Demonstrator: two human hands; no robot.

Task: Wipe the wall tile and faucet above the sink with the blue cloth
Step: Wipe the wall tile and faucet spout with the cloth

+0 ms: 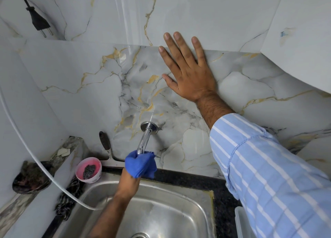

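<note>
Left hand (130,182) clenched around the blue cloth (140,164), bunched over the outer end of the faucet (145,139). Chrome spout bare between cloth and round wall flange, angled down and left from the wall tile (80,73). Right hand (186,73) released, holding nothing, palm flat and fingers spread on the tile, up and right of the flange, fingertips crossing the horizontal grout line. Striped blue sleeve (268,175) filling the lower right, over the dark counter edge.

Below the cloth, dark granite rim, then the steel sink (161,211), basin open around the left forearm. Pink bowl (89,169) with a dark scrubber inside just left of the cloth, near but apart, at the sink's back corner. Dark-handled tool (105,144) leaning on the tile between bowl and faucet. White cord (35,157) sweeping from the left edge down to the sink's left rim, beside the forearm. Black plug (38,21) hanging against the tile far up left, well apart from both hands. Broad stretch of bare tile left of the right hand and above the flange. Side wall closing in on the left, a second tiled face angling in at upper right.
</note>
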